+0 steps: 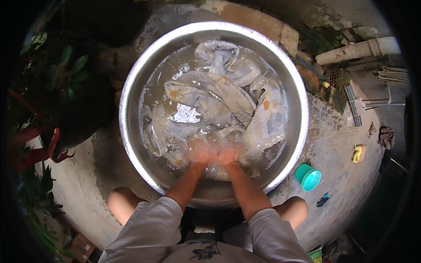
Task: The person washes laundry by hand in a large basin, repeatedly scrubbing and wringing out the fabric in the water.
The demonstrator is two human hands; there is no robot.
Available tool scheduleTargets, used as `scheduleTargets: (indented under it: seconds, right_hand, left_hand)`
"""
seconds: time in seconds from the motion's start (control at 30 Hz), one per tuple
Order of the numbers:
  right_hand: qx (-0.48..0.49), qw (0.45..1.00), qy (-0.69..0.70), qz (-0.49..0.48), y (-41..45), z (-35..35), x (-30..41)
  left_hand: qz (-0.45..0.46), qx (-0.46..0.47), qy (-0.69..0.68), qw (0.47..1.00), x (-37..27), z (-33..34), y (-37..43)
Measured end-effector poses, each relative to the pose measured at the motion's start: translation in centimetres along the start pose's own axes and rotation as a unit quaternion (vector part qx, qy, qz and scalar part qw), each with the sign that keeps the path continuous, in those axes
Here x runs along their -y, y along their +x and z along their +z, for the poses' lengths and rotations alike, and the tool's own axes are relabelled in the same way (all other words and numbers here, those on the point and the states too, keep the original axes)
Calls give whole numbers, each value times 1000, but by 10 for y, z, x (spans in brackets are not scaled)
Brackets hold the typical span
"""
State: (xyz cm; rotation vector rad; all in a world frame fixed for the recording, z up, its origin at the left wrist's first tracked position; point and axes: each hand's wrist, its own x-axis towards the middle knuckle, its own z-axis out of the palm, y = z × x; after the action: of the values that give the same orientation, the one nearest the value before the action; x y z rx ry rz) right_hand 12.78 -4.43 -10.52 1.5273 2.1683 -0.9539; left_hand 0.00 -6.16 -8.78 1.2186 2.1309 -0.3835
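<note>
A large round metal basin (133,144) stands before me, holding cloudy, bubbly water. Soaked in it is a greyish cloth (213,95) with yellow and orange patterning, bunched in folds that partly rise above the surface. Both my hands are under the water near the basin's front side, close together. My left hand (199,152) and my right hand (227,154) look blurred through the suds, next to submerged folds of the cloth. Their fingers are hidden, so whether either one grips the fabric cannot be made out.
On the concrete floor to the right stand a turquoise plastic bucket (307,177), a small dark-and-blue item (322,199) and a yellow packet (359,154). A pale pipe (358,50) lies at the upper right. Leafy plants (70,70) line the left side.
</note>
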Motion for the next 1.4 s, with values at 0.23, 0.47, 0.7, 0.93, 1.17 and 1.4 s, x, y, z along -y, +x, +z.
scheduleTargets:
  seconds: [0.23, 0.47, 0.7, 0.93, 1.17, 1.4]
  right_hand:
    - [129, 990, 31, 42, 81, -22, -21]
    - [79, 995, 12, 58, 96, -37, -29]
    - [-49, 992, -91, -75, -106, -44, 13]
    - [-38, 999, 15, -9, -67, -52, 14]
    - [-221, 921, 308, -92, -105, -131, 68]
    - [-172, 751, 566, -293, -193, -183, 122]
  left_hand:
    - [54, 63, -18, 996, -10, 1, 79]
    - [125, 148, -32, 980, -17, -2, 112]
    - [196, 116, -58, 972, 27, 6, 62]
    - [240, 21, -26, 970, 57, -6, 21]
    - [157, -91, -275, 944, 95, -63, -24]
    - [113, 129, -728, 663, 77, -65, -66]
